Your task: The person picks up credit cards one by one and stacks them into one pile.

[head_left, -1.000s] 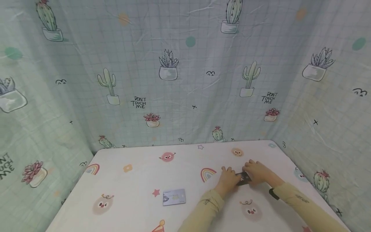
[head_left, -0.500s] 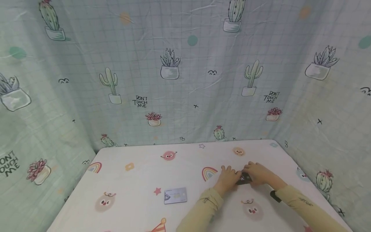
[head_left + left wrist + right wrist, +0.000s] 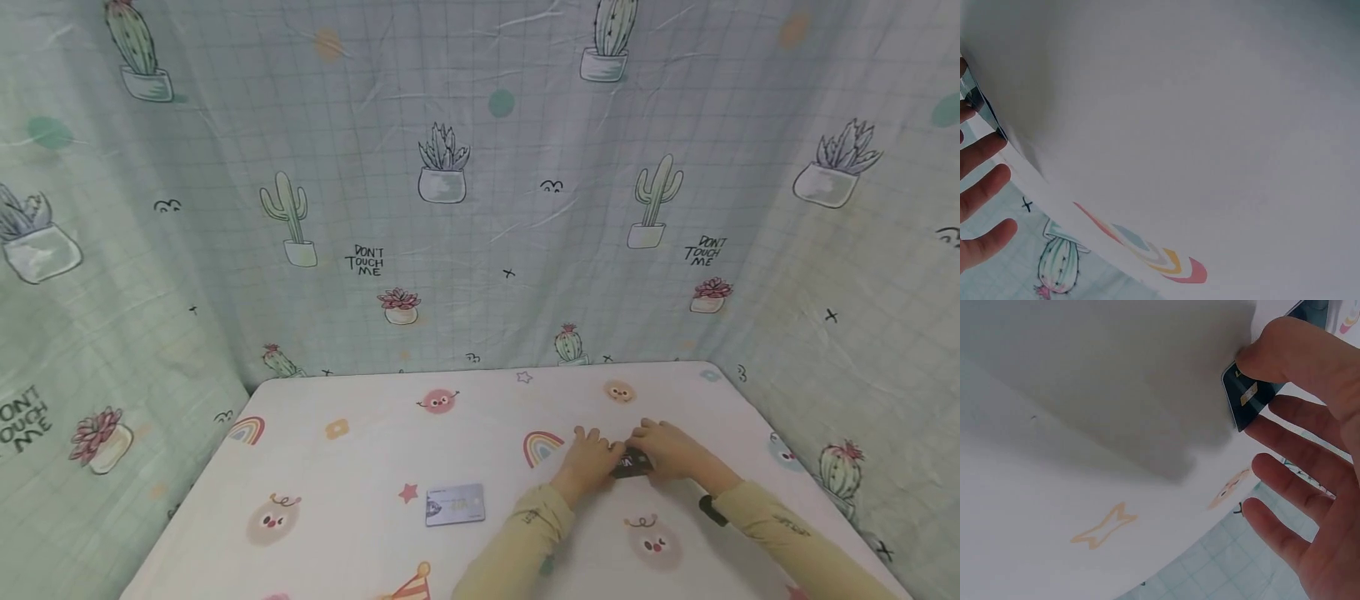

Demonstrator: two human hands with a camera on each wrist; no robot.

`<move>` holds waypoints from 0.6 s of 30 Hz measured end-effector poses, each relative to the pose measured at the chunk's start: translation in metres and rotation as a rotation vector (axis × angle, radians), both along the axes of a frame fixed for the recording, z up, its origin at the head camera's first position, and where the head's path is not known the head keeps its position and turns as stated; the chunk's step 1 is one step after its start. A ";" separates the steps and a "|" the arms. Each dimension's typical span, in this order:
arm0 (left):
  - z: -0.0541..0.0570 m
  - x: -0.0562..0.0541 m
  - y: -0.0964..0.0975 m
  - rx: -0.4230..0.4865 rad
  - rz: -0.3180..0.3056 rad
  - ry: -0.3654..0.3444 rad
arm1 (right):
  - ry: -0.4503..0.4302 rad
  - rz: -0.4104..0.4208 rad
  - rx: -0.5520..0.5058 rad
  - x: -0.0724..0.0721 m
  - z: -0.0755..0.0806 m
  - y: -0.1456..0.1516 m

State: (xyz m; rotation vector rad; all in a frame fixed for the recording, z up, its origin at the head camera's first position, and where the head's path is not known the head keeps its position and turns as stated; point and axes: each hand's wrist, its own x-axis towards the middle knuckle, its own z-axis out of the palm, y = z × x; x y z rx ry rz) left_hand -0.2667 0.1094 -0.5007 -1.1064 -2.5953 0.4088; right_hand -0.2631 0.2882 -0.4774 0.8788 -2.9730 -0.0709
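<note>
A dark bank card [image 3: 632, 463] with a gold chip is held between both hands at the right of the table. My right hand [image 3: 669, 450] pinches its right end between thumb and forefinger; in the right wrist view the chip end of the card [image 3: 1250, 394] shows under the thumb. At the other end my left hand [image 3: 588, 461] grips the card; only its fingertips and a strip of the card [image 3: 984, 106] show in the left wrist view. The left thumb is hidden there. A second card, silver-grey [image 3: 455, 505], lies flat on the table to the left of the hands.
The white table [image 3: 360, 475] bears printed rainbows, stars and smiling faces. Cactus-print curtains [image 3: 480, 233] hang behind it and along both sides. A dark band [image 3: 712, 510] shows by the right wrist.
Both hands keep hold of the dark card, which tips slightly between them. The head view has shifted a little. The silver-grey card stays where it lies.
</note>
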 end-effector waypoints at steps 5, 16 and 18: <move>0.000 0.001 0.002 -0.013 -0.014 0.012 | 0.012 0.000 0.021 0.000 -0.004 0.000; 0.002 0.004 -0.001 0.033 -0.020 0.026 | 0.037 -0.001 0.026 0.002 -0.007 0.000; 0.002 0.005 -0.002 0.029 -0.018 0.027 | 0.039 -0.006 0.025 0.003 -0.008 0.000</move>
